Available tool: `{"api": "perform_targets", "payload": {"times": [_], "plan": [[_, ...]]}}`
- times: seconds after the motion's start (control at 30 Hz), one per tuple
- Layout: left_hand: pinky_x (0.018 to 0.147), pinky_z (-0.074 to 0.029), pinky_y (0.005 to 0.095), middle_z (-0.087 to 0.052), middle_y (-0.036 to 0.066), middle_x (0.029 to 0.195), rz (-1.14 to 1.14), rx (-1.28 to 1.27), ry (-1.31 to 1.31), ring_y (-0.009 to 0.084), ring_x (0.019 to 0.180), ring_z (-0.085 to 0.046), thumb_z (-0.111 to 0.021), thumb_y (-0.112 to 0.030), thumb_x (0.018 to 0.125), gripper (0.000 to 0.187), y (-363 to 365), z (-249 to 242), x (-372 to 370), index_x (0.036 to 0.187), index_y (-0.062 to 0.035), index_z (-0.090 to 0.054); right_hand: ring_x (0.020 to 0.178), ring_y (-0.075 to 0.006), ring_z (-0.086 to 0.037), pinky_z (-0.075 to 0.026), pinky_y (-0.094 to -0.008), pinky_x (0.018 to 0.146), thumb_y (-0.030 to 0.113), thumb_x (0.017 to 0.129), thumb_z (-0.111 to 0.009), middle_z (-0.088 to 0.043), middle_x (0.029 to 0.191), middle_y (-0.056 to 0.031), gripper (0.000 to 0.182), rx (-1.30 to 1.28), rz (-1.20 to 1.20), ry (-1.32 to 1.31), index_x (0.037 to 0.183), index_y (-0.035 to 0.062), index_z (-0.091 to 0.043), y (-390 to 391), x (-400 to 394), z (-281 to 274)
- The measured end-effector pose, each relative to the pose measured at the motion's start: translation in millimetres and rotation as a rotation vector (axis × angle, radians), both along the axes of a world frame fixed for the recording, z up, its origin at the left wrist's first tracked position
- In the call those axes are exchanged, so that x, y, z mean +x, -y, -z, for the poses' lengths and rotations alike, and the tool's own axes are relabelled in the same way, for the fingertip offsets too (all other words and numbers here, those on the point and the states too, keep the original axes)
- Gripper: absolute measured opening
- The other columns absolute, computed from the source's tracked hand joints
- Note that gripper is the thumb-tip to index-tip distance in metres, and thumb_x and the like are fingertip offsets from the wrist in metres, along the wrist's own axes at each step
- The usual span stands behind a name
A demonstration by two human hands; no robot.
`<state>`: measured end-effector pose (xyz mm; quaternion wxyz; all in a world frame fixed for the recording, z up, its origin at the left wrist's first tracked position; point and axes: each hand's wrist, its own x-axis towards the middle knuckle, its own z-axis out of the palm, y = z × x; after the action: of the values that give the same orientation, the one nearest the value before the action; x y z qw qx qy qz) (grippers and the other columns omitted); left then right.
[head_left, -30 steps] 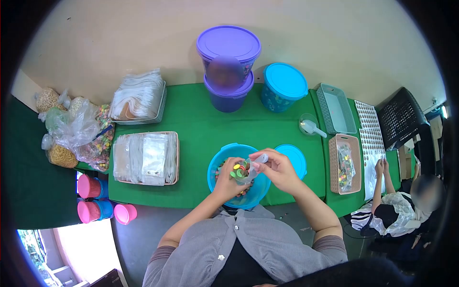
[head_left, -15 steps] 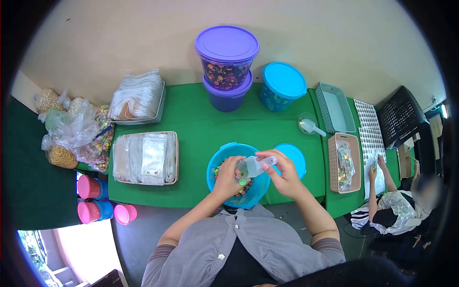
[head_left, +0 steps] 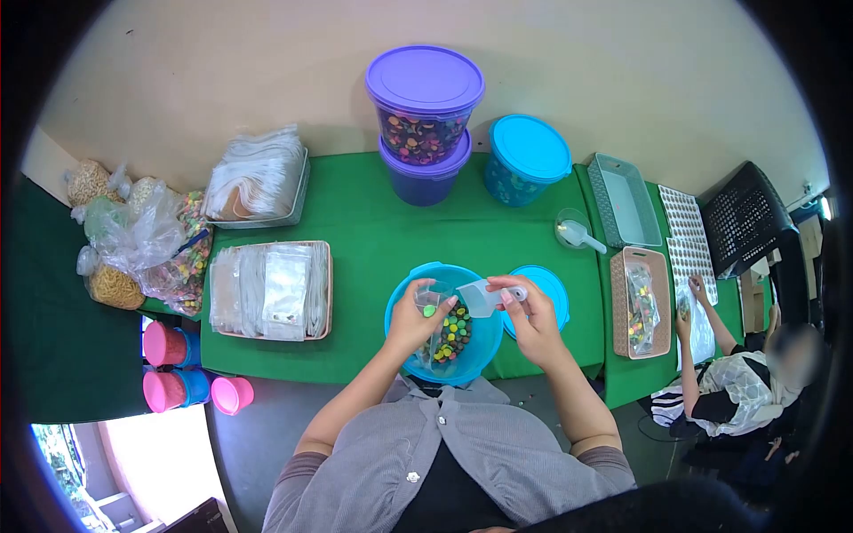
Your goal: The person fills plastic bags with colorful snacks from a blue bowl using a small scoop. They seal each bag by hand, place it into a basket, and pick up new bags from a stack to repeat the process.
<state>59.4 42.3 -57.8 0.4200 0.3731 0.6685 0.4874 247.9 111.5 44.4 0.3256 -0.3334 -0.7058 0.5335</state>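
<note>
A blue tub [head_left: 486, 342] stands near the front edge of the table, with colourful round sweets [head_left: 455, 336] in its bottom. Over its left side, my left hand [head_left: 410, 318] is closed around a clear plastic bag [head_left: 431, 293], its mouth upward and a green sweet visible inside. The bag's lower part is partly hidden by my hand. My right hand [head_left: 530, 322] grips the handle of a translucent white scoop [head_left: 481, 300] over the tub's right side. The scoop points left toward the bag, apart from it, and no sweets show in it.
A blue lid [head_left: 553, 289] lies right of the tub. Baskets of clear bags [head_left: 284, 293] stand left, lidded purple tubs [head_left: 425, 84] and a blue one [head_left: 530, 151] behind. Another scoop [head_left: 579, 234] and a tan basket [head_left: 659, 342] are right, near a co-worker [head_left: 729, 391].
The scoop has drawn back from the bag's mouth and turned more level. My left hand and the bag have shifted slightly left, exposing more sweets in the tub.
</note>
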Motion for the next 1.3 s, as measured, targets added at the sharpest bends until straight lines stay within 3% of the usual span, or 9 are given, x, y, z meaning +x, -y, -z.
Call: {"api": "perform_targets", "payload": {"times": [0.3,0.4,0.57,0.7,0.8,0.93,0.97,1.1,1.3], "plan": [[0.080,-0.052,0.0350,-0.060,0.017,0.109,-0.006,0.132,-0.175,0.0235,0.098,-0.063,-0.081,-0.029,0.076,0.063,2,7,-5,0.124,-0.0025,-0.048,0.097,-0.0202,-0.061,-0.051,-0.0313,0.082,0.013,0.097,-0.054,-0.063,0.109,-0.0128,0.023,0.083,-0.075,0.225,0.115,0.0016,-0.063,0,-6,13],[0.086,-0.052,0.0374,-0.059,0.013,0.112,0.133,0.310,-0.371,0.0225,0.103,-0.061,-0.083,-0.020,0.072,0.061,2,0,-7,0.121,-0.0039,-0.051,0.094,-0.0293,-0.064,-0.051,-0.0374,0.082,0.009,0.094,-0.055,-0.065,0.104,-0.0170,0.024,0.077,-0.115,0.299,0.115,0.0010,-0.062,2,-7,38],[0.091,-0.051,0.0392,-0.057,0.011,0.116,0.230,0.302,-0.249,0.0241,0.110,-0.059,-0.082,-0.015,0.069,0.063,6,-18,-12,0.123,-0.0065,-0.049,0.098,-0.0384,-0.064,-0.051,-0.0411,0.085,0.006,0.089,-0.055,-0.065,0.107,-0.0242,0.027,0.022,-0.261,0.597,0.113,-0.0008,-0.065,-2,-18,69],[0.093,-0.049,0.0385,-0.055,0.013,0.120,0.135,0.285,-0.104,0.0244,0.114,-0.057,-0.079,-0.011,0.071,0.069,12,-11,-20,0.129,-0.0080,-0.041,0.100,-0.0412,-0.063,-0.050,-0.0425,0.086,0.006,0.088,-0.056,-0.064,0.111,-0.0248,0.027,-0.014,-0.323,0.588,0.113,-0.0013,-0.065,-7,-37,97],[0.092,-0.049,0.0371,-0.055,0.013,0.121,0.087,0.304,-0.020,0.0236,0.115,-0.056,-0.077,-0.010,0.074,0.071,16,-7,-29,0.132,-0.0083,-0.035,0.096,-0.0359,-0.067,-0.051,-0.0418,0.085,0.008,0.092,-0.055,-0.066,0.108,-0.0233,0.026,-0.055,-0.397,0.653,0.114,-0.0022,-0.063,-11,-49,133],[0.092,-0.049,0.0360,-0.056,0.012,0.119,0.015,0.291,0.067,0.0226,0.113,-0.057,-0.074,-0.009,0.076,0.063,21,-7,-30,0.129,-0.0067,-0.040,0.091,-0.0236,-0.069,-0.054,-0.0365,0.078,0.014,0.098,-0.050,-0.068,0.104,-0.0178,0.025,-0.506,-0.512,0.568,0.115,-0.0017,-0.060,-5,-56,155],[0.092,-0.049,0.0357,-0.058,0.012,0.118,0.037,0.290,-0.067,0.0226,0.112,-0.058,-0.074,-0.009,0.077,0.059,21,-3,-31,0.127,-0.0059,-0.043,0.089,-0.0200,-0.069,-0.055,-0.0343,0.075,0.016,0.100,-0.048,-0.067,0.104,-0.0158,0.026,-0.614,-0.548,0.570,0.116,-0.0014,-0.059,-4,-57,152],[0.092,-0.049,0.0349,-0.061,0.014,0.116,0.063,0.282,-0.236,0.0227,0.111,-0.060,-0.077,-0.013,0.078,0.050,19,-4,-25,0.121,-0.0041,-0.051,0.084,-0.0201,-0.068,-0.055,-0.0308,0.072,0.019,0.101,-0.047,-0.066,0.108,-0.0141,0.027,-0.632,-0.594,0.584,0.116,-0.0003,-0.058,-9,-54,153],[0.095,-0.047,0.0373,-0.062,0.015,0.116,-0.036,0.280,-0.161,0.0257,0.112,-0.060,-0.080,-0.016,0.076,0.055,17,-5,-23,0.121,-0.0024,-0.051,0.080,-0.0160,-0.067,-0.056,-0.0281,0.070,0.024,0.102,-0.045,-0.064,0.104,-0.0125,0.027,-0.716,-0.373,0.398,0.114,0.0019,-0.056,-12,-36,127]]}}
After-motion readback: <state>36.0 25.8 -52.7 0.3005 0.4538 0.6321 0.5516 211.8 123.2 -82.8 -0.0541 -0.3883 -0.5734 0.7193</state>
